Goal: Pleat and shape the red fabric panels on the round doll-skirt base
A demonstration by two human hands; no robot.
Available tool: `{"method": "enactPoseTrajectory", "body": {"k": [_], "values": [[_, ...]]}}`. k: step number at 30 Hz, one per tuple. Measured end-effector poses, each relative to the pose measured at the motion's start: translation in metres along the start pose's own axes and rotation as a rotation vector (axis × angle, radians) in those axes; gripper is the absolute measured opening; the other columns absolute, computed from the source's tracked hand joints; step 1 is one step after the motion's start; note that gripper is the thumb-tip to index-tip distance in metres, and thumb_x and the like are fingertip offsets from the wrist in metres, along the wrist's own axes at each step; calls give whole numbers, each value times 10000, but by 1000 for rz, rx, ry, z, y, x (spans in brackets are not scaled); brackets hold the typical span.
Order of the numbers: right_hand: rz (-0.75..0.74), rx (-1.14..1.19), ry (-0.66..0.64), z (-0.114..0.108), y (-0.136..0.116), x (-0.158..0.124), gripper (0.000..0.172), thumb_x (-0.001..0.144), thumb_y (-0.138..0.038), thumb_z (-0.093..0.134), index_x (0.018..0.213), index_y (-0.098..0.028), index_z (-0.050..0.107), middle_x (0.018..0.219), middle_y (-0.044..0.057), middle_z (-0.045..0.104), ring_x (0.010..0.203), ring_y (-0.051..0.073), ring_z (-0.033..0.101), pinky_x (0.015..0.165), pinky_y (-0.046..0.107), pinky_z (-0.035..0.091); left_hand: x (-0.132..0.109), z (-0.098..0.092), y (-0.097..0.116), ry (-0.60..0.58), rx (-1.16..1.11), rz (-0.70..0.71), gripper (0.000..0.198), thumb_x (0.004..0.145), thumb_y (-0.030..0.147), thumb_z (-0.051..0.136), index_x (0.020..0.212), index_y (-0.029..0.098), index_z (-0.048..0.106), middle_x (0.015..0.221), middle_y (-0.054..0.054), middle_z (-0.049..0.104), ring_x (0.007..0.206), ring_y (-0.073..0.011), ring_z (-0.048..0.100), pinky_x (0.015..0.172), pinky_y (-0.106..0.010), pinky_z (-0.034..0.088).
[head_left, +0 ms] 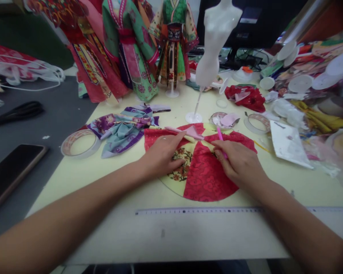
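A round piece of patchwork cloth [213, 175] lies on the table, with red panels and yellow flowered ones. My left hand [164, 154] rests on its left side, fingers stretched out and pressing it down. Beside those fingertips, a small pale pink strip of cloth [193, 132] lies across the top of the round piece. My right hand [237, 161] is closed around a slim bright pink pen [220, 134], over the right side of the cloth. The pen's lower end is partly hidden by my fingers.
A long ruler [194, 210] lies in front of the cloth. Tape rolls [94, 146], a folded blue-purple garment [125, 133] and a white mannequin [208, 68] stand around it. Dressed doll forms [137, 57] line the back. A phone [14, 175] and scissors [20, 112] lie left; scraps [326, 118] pile right.
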State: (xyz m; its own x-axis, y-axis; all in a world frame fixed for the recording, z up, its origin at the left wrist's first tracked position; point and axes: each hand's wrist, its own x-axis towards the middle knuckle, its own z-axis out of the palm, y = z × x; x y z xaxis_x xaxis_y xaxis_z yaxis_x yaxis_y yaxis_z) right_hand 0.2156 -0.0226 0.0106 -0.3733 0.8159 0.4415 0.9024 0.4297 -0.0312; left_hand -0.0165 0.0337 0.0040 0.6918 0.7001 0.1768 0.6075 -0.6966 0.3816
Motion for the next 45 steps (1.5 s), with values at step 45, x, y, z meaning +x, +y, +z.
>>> {"method": "enactPoseTrajectory", "body": {"k": [45], "values": [[-161, 34, -3, 6, -12, 1, 194, 851, -154, 414, 954, -131, 576, 784, 88, 606, 768, 198, 563, 693, 330, 472, -1, 5, -8, 88, -9, 246, 516, 805, 206, 512, 1291, 142, 352, 1068, -122, 592, 997, -225, 520, 842, -387, 433]]}}
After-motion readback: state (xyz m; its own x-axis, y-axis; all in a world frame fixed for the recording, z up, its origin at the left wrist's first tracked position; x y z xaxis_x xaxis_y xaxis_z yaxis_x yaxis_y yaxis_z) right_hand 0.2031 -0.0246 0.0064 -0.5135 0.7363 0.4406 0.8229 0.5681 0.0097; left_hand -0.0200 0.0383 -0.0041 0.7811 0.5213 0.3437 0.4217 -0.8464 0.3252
